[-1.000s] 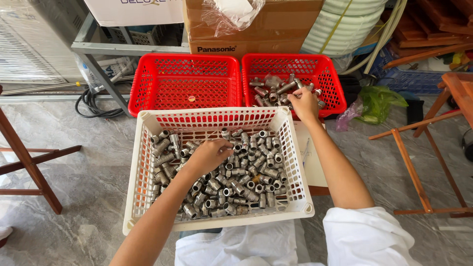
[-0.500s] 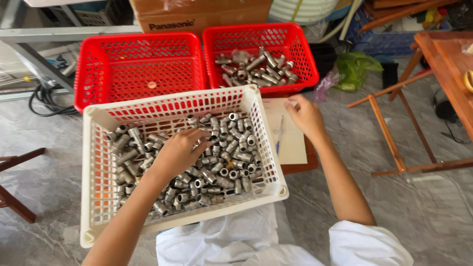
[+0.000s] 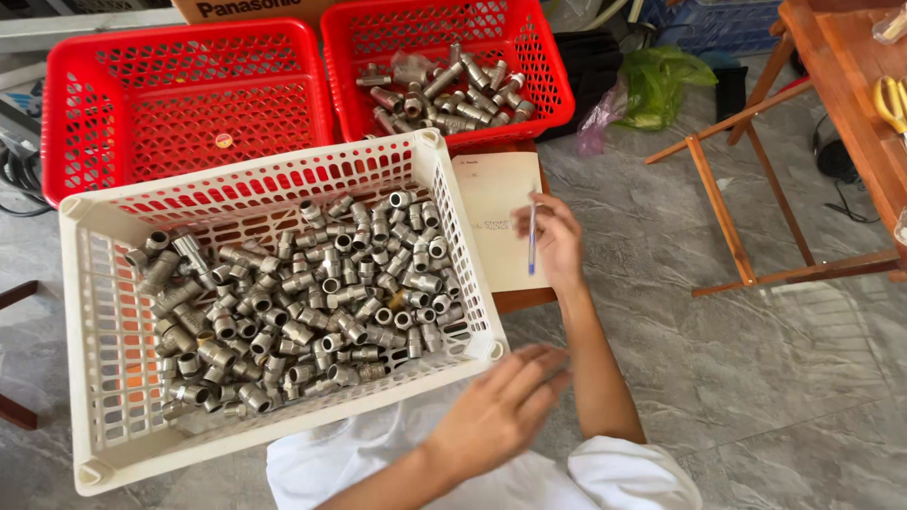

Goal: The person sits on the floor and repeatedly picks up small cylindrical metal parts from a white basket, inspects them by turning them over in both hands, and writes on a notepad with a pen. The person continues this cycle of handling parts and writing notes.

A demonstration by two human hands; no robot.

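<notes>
Pen (image 3: 532, 236) sits pinched in my right hand (image 3: 557, 241) over the notepad (image 3: 496, 217) at three o'clock of the white basket (image 3: 94, 312), while my left hand (image 3: 501, 411) hangs spread, holding nothing, at five o'clock.

A grey marbled tile floor (image 3: 803, 378) carries most of what shows. Two red plastic baskets (image 3: 179, 104) stand on it side by side, with a green plastic bag (image 3: 666, 85) lying near the right one and black cables (image 3: 14, 175) at the left edge. A wooden table (image 3: 841, 85) stands at right. A low wooden board (image 3: 524, 300) bears a tan sheet of paper (image 3: 491, 212).
</notes>
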